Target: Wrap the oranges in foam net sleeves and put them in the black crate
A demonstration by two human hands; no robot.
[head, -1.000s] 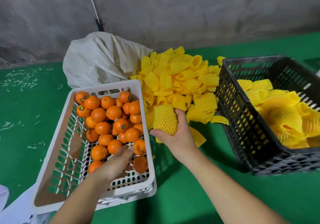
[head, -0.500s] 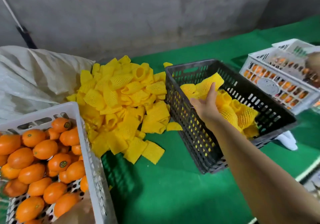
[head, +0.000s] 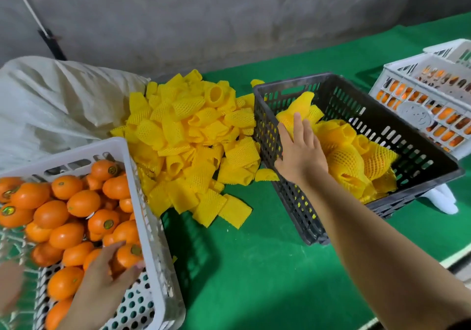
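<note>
A: Item one, our left hand grips an orange in the white crate, sticker upward; long axis unclear.

B: Item two, our right hand, fingers straight, over wrapped oranges in the black crate, beside loose foam net sleeves.

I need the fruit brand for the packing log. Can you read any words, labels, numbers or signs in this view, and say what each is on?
No text is readable.
Round stickers on the oranges in the near white crate: dark with yellow-green print, too small and blurred to read.
Round embossed emblem on the far white crate: no legible letters.
Black crate, foam net sleeves and white sack: no visible markings.
</note>
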